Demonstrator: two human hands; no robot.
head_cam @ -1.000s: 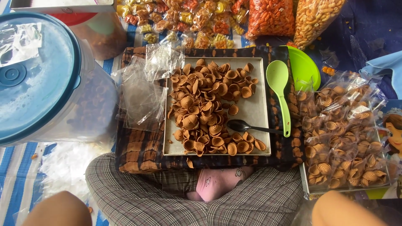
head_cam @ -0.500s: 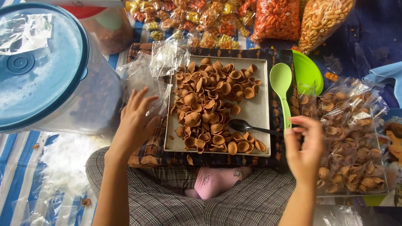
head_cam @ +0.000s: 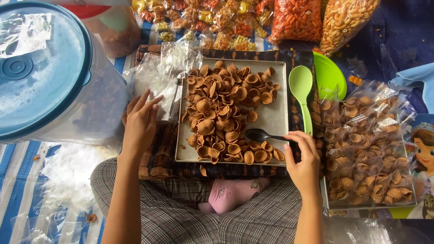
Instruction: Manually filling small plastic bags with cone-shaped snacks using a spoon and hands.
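1. Looks like the bagging step: left hand (head_cam: 141, 123) lies flat, fingers loose, on the clear plastic bags (head_cam: 160, 81) just off the tray's (head_cam: 275, 118) left edge.
2. Right hand (head_cam: 304, 158) pinches the dark spoon (head_cam: 261, 135) handle at the tray's right edge, bowl among the shell snacks (head_cam: 226, 113).
3. Next move probably needs one bag peeled free and held open.
4. Half a second ago both hands hovered short of these.
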